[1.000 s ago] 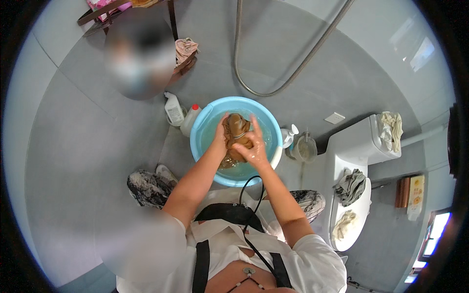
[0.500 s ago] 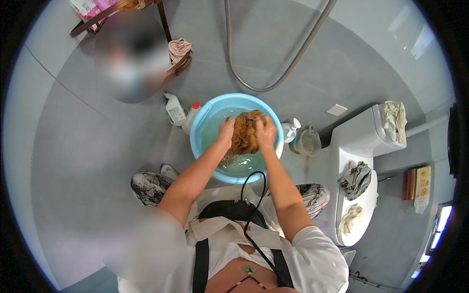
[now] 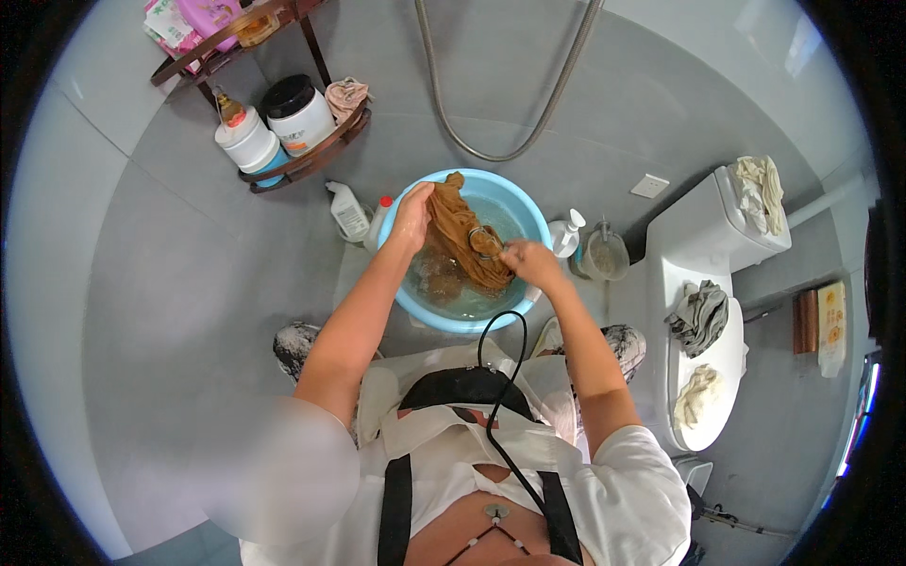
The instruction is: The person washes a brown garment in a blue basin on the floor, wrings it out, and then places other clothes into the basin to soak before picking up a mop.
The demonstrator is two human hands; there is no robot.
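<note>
A wet brown cloth (image 3: pixel 453 222) stretches slantwise over the water in a light blue basin (image 3: pixel 525 196), its lower end reaching into the water. My left hand (image 3: pixel 412 217) is closed on the cloth's upper left side, above the basin's left rim. At the lower right, the fingers of my right hand (image 3: pixel 531 262) are closed at the cloth's edge. Right beside those fingers a round, ring-like piece (image 3: pixel 486 242) shows against the cloth; what it is I cannot make out. Cloudy, slightly foamy water (image 3: pixel 458 294) lies below.
White bottles (image 3: pixel 349 212) stand left of the basin. On its right are a pump bottle (image 3: pixel 567 233) and a clear container (image 3: pixel 605 257). A toilet (image 3: pixel 710 415) with cloths on it is farther right. A shower hose (image 3: pixel 491 157) hangs beyond, and a corner shelf (image 3: pixel 321 162) holds tubs.
The bunched brown cloth is now spread lengthwise. My left hand has moved up and left with it, my right hand slightly down and right. The view has shifted a little.
</note>
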